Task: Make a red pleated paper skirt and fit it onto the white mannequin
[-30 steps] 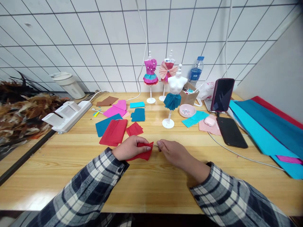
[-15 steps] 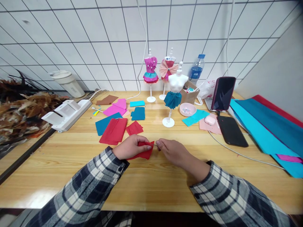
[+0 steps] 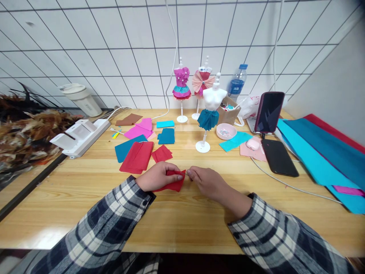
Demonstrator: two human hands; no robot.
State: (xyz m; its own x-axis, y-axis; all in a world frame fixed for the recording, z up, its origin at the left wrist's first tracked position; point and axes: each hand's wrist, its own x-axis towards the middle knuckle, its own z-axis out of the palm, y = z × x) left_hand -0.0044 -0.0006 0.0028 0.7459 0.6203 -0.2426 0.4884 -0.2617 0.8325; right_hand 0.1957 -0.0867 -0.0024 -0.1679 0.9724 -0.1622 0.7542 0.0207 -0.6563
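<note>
Head view: a white tiled wall [image 3: 122,62] rises behind a pale wooden table [image 3: 182,224]. Large coloured sheets [image 3: 327,148] lie along the right side, and a heap of brown feathers [image 3: 42,129] sits at the left. 3 small dress forms [image 3: 214,98] stand upright toward the wall, the nearest in a teal skirt [image 3: 208,120].

Our 2 hands meet near the middle of the table. The left hand [image 3: 161,176] pinches a piece of red cloth [image 3: 174,185] between thumb and fingers. The right hand [image 3: 209,182] is closed, thumb against forefinger, on a thin tool [image 3: 185,174] that points left into the cloth's upper right corner. We cannot tell whether its tip pierces the cloth or only touches it.

We judge the step in hand to be working the tool at that corner. The next move seems to call for a steady left pinch and small, controlled right-hand motion.

For room, bare wood runs between our plaid sleeves [image 3: 105,217] to the table's near edge. Rightward, bare wood reaches a pale cable [image 3: 285,184] and a black phone [image 3: 280,158]. Past the left hand it is tighter: a folded red stack [image 3: 136,158] and a small red scrap [image 3: 162,153] lie just beyond.
</note>
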